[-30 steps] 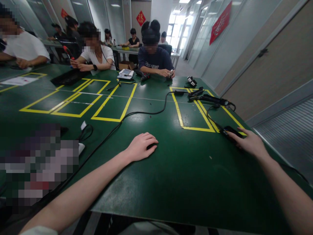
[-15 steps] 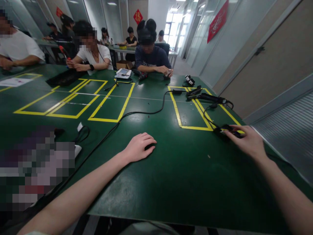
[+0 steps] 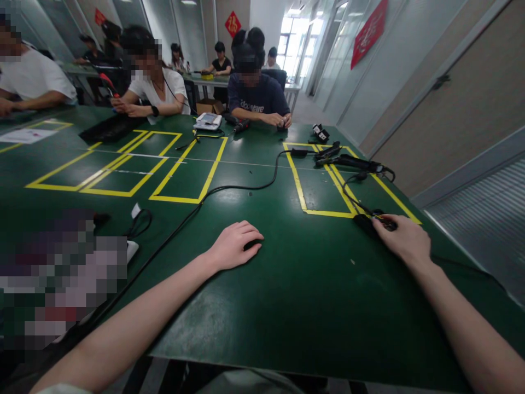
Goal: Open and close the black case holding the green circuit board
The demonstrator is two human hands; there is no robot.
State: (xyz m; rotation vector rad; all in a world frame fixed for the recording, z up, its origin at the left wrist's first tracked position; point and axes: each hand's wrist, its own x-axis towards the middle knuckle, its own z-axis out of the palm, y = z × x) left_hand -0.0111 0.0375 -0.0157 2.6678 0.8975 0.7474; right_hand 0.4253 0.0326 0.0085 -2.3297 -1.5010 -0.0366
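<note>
My left hand (image 3: 238, 245) rests palm down on the green table (image 3: 287, 306), fingers together and thumb apart, with nothing in it. At the right, my right hand (image 3: 406, 236) is closed around part of a small dark object (image 3: 388, 221) low over the tabletop; its exact kind I cannot make out. A black piece (image 3: 364, 224) lies just left of those fingertips. From beside the hand a thin black cable (image 3: 348, 194) curves up toward black strap-like gear (image 3: 356, 163).
A long black cable (image 3: 213, 190) crosses the table. Yellow tape (image 3: 303, 191) marks rectangles on it. At the left lie blurred items and a looped cord (image 3: 141, 223). Across sit several people, near a white device (image 3: 208, 121) and a drill (image 3: 240, 126).
My right hand has moved a little to the left with the dark object, and its fingers hide more of it. My left hand has stayed in place. The view has shifted slightly.
</note>
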